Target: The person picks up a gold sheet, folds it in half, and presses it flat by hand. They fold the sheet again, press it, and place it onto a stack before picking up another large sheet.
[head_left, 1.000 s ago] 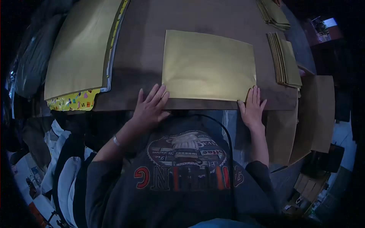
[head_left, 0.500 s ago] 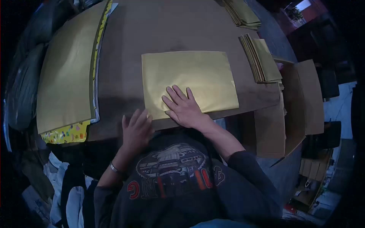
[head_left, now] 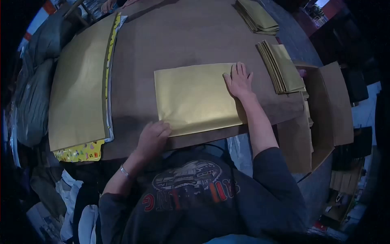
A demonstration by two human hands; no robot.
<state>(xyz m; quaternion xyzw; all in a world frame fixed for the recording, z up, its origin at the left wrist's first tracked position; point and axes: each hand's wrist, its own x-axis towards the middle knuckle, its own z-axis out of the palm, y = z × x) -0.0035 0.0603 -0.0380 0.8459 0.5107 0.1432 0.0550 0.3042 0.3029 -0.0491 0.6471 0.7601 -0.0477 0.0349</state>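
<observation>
A folded gold sheet lies flat on the brown table in front of me. The fingers of my left hand are curled closed on its near left corner, which looks slightly creased; the fingertips are partly hidden. At the far right corner, my right hand lies palm down with its fingers apart, pressing on the sheet. To the left is a large stack of gold sheets, with yellow printed material showing under it.
Two bundles of folded gold pieces lie along the table's right side. An open cardboard box stands against the right edge. Another person's hand shows at the far left edge.
My right hand has moved from the sheet's near middle to its far right corner. My left hand has closed on the near left corner. Another person's hands have come into view at the top.
</observation>
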